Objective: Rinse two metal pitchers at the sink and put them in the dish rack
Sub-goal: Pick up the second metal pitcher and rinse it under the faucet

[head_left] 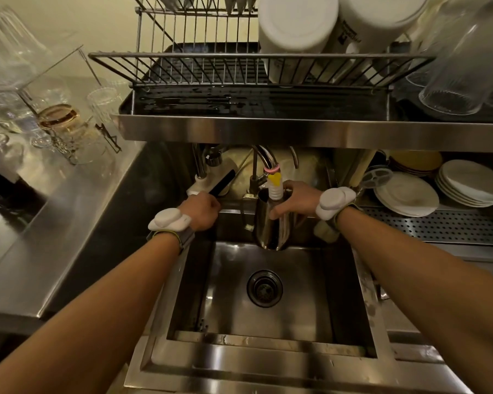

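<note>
A shiny metal pitcher point(271, 231) hangs upright over the back of the steel sink point(268, 282), its mouth right under the faucet's white ribbed nozzle point(276, 189). My right hand point(292, 199) grips the pitcher around its upper rim. My left hand point(201, 210) is curled round the black faucet lever point(224, 183) at the sink's back left. The wire dish rack point(239, 69) sits on a steel shelf above the sink. I see no second pitcher.
Two white containers point(296, 24) and a clear glass point(461, 78) stand upside down in the rack's right part. Glassware point(57, 118) crowds the left counter. Stacked white plates point(407, 194) lie on the perforated drainboard at right. The drain point(264, 288) is in the basin's middle.
</note>
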The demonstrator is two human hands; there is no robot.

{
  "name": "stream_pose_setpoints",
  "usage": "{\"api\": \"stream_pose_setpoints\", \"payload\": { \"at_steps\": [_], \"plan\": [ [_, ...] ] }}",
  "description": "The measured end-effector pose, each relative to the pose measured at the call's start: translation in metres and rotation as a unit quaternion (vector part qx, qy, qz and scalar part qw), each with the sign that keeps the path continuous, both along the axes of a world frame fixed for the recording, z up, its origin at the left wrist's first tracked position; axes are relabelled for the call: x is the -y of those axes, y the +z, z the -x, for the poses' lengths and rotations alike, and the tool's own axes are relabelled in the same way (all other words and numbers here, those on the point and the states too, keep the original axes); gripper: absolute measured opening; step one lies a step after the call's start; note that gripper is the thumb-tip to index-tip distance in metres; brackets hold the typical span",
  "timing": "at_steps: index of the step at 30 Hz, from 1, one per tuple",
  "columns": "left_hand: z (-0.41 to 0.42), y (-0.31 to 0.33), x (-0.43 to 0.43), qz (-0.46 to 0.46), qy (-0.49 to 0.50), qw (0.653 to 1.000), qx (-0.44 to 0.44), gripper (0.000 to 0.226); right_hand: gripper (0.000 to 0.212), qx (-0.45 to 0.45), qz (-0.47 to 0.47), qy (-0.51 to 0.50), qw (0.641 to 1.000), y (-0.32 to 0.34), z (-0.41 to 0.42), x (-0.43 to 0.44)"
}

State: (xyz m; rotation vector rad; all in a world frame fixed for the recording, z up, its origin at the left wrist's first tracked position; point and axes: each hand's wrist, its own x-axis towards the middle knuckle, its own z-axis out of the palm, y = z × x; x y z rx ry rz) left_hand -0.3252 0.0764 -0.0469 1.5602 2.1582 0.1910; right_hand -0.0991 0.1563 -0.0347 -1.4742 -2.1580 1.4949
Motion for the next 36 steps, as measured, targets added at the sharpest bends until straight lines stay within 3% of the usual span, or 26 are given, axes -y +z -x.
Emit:
{"api": "stream_pose_setpoints", "payload": {
  "at_steps": [5, 9, 13, 17, 20, 26, 29, 33, 36],
  "plan": [
    [0.0, 0.003, 0.001, 0.004, 0.004, 1.0, 0.006, 0.028, 0.067, -0.004, 0.006, -0.014, 1.0, 0.001, 0.001, -0.002],
    [-0.002, 0.006, 0.001, 0.001, 0.003, 1.0, 0.016, 0.027, 0.056, 0.005, 0.025, -0.012, 1.0, 0.005, -0.005, -0.004],
    [-0.005, 0.008, 0.002, 0.009, -0.003, 1.0, 0.007, 0.028, 0.067, -0.004, 0.034, -0.001, 0.999, 0.001, -0.001, -0.003],
    [-0.004, 0.008, 0.003, 0.015, -0.006, 1.0, 0.003, 0.028, 0.063, 0.013, 0.041, -0.018, 0.999, 0.004, -0.005, -0.009],
    [-0.003, 0.008, 0.005, 0.028, -0.008, 1.0, -0.002, 0.029, 0.071, -0.014, 0.043, -0.02, 0.999, -0.002, -0.001, -0.007],
    [0.0, 0.007, 0.009, 0.038, -0.013, 0.999, 0.002, 0.03, 0.076, 0.014, 0.043, -0.013, 0.999, 0.001, -0.004, -0.012],
    [-0.001, 0.008, 0.01, 0.047, -0.023, 0.999, 0.007, 0.03, 0.075, -0.011, 0.05, -0.004, 0.999, -0.002, -0.001, -0.01],
    [-0.003, 0.003, 0.012, 0.054, -0.021, 0.998, 0.004, 0.03, 0.076, 0.038, 0.05, 0.012, 0.998, 0.005, -0.005, -0.013],
    [-0.004, 0.004, 0.01, 0.06, -0.031, 0.998, 0.0, 0.031, 0.072, 0.007, 0.04, -0.002, 0.999, 0.0, 0.0, -0.009]
  ]
}}
